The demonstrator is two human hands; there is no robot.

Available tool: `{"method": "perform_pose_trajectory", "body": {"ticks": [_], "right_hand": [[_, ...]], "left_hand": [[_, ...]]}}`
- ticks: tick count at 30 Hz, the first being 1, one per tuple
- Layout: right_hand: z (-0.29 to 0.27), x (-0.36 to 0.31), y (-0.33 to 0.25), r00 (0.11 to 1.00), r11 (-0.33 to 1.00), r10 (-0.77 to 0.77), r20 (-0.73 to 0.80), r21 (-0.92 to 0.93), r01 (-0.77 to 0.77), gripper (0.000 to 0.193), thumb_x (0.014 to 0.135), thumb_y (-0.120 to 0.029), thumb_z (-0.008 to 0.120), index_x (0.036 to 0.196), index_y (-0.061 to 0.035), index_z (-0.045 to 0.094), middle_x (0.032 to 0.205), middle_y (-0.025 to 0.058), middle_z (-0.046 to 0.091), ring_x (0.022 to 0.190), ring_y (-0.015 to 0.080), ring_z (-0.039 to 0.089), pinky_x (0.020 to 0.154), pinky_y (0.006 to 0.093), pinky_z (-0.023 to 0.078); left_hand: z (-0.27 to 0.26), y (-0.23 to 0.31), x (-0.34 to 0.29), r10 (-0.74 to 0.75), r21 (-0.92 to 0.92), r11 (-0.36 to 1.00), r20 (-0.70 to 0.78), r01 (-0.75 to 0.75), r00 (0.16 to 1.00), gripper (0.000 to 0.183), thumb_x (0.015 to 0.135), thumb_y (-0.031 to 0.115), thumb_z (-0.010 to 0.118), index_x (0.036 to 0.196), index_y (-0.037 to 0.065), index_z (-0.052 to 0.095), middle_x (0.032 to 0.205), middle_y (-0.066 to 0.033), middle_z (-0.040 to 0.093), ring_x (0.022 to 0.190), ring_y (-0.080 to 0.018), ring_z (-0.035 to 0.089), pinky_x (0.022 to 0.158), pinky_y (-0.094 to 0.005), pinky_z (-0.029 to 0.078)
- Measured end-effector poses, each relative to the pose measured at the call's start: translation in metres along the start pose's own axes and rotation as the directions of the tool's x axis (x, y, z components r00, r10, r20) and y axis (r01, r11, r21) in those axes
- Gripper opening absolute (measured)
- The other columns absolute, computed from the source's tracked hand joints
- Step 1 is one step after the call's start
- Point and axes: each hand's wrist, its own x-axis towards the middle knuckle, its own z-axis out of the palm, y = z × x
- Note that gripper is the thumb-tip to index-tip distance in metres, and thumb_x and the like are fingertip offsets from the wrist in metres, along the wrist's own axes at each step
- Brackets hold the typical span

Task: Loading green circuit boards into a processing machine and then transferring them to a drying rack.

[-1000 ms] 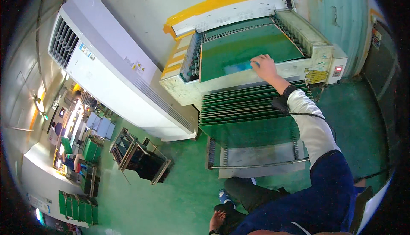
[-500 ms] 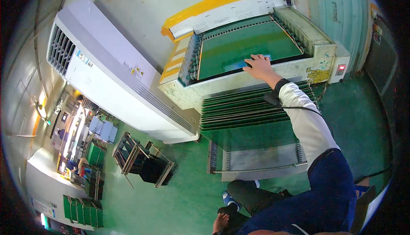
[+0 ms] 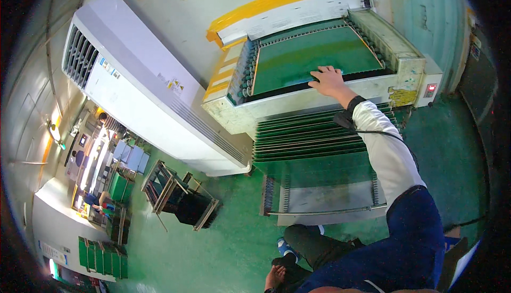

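Note:
A green flat panel (image 3: 314, 53) lies on the roller bed of a pale conveyor machine (image 3: 247, 114). My right hand (image 3: 328, 82) reaches over the machine's front wall, fingers spread at the panel's near edge. It grips nothing that I can see. Low in the picture, my left hand (image 3: 275, 277) hangs beside my dark trouser leg; its fingers are small and partly hidden, and I see no object in it. Below the machine front stands a slotted rack (image 3: 324, 208) of several upright green panels (image 3: 308, 139), under my right forearm.
A tall white air conditioner (image 3: 159, 85) stands left of the machine. Further left on the green floor is a rack with dark panels (image 3: 181, 197). A lit switch box (image 3: 430, 88) sits at the machine's right end. Other people (image 3: 96, 200) work at far left.
The panel has slid a little farther into the machine, away from me. My right hand stays at its near edge. The whole view has shifted slightly; my left hand looks unchanged.

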Motion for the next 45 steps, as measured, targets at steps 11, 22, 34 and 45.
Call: {"method": "perform_pose_trajectory", "body": {"ticks": [11,22,34,45], "right_hand": [[0.007,0.002,0.015,1.000,0.999,0.015,-0.002,0.033,-0.015,0.051,0.080,-0.045,0.048,0.122,-0.0152,0.047,0.129,0.0109,0.039,0.121,0.0304,0.032,0.098,0.0469,0.025],[-0.024,-0.077,-0.023,0.945,0.901,-0.317,-0.081,0.287,0.327,0.034,0.080,-0.033,0.055,0.104,-0.0086,0.057,0.116,0.0118,0.052,0.109,0.0291,0.045,0.091,0.0421,0.034],[-0.033,-0.247,-0.083,0.836,0.803,-0.547,0.031,0.300,0.515,0.041,0.077,-0.026,0.060,0.112,-0.0055,0.052,0.124,0.0112,0.043,0.116,0.0288,0.037,0.095,0.0411,0.030],[-0.021,-0.248,-0.106,0.864,0.783,-0.496,-0.081,0.389,0.486,0.039,0.070,-0.017,0.065,0.104,-0.0050,0.052,0.102,0.0135,0.052,0.095,0.0329,0.049,0.082,0.0404,0.040]], "left_hand": [[0.025,0.013,0.009,-0.134,0.051,0.988,-0.144,0.143,0.980,0.040,0.090,0.035,0.041,0.110,-0.001,0.044,0.105,-0.0153,0.055,0.100,-0.0259,0.052,0.083,-0.0354,0.043],[0.011,0.005,-0.006,-0.020,-0.103,0.994,-0.016,0.019,1.000,0.036,0.090,0.031,0.045,0.106,0.000,0.046,0.099,-0.0130,0.055,0.089,-0.0239,0.056,0.073,-0.0314,0.047],[-0.012,-0.009,-0.008,0.051,-0.221,0.974,0.017,-0.046,0.999,0.037,0.089,0.031,0.046,0.107,-0.002,0.044,0.090,-0.0139,0.057,0.082,-0.0252,0.057,0.072,-0.0321,0.047],[-0.002,-0.011,-0.019,0.084,-0.229,0.969,-0.037,-0.091,0.996,0.041,0.088,0.029,0.048,0.112,-0.004,0.042,0.098,-0.0166,0.055,0.091,-0.0267,0.055,0.079,-0.0327,0.047]]}}
